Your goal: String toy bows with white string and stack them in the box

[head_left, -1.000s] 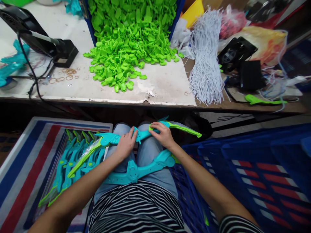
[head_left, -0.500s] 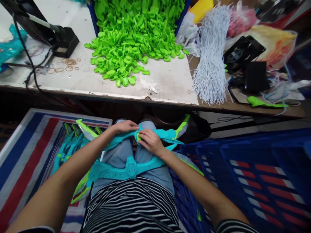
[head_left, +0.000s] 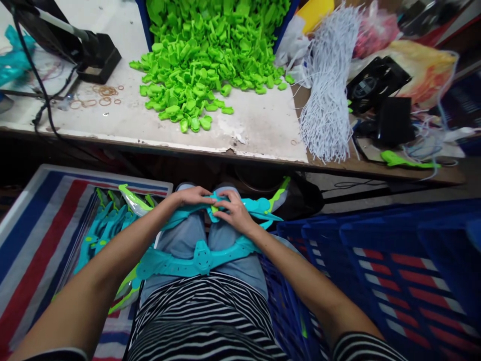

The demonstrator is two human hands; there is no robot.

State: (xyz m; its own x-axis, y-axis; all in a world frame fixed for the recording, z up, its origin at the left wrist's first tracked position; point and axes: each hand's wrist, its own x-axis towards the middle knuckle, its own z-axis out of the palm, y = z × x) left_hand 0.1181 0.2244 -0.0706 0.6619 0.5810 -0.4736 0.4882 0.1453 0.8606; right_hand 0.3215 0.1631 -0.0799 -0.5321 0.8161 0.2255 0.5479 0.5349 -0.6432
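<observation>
Across my thighs lies a turquoise bow-shaped plastic piece [head_left: 257, 205] with bright green ends. My left hand [head_left: 195, 195] grips it just left of its middle, fingers closed over the top. With its fingers bent, my right hand [head_left: 235, 213] pinches a small green plastic part [head_left: 214, 208] against the middle of that piece. The fingers partly cover the green part, so how it is seated cannot be seen. Nearer my waist, a second turquoise bow-shaped piece [head_left: 202, 259] rests on my lap, untouched by either hand.
On the table [head_left: 263, 128] is a heap of small green plastic parts [head_left: 203, 65], spilling from a blue bin. A bundle of white cords [head_left: 326, 95] lies to its right. Several turquoise pieces [head_left: 107, 223] sit on striped cloth [head_left: 45, 240] at left. Blue crates [head_left: 319, 233] stand at right.
My right hand's fingers have shifted slightly over the small green part at the middle of the bow-shaped piece. My left hand stays in nearly the same place. The view has moved a little.
</observation>
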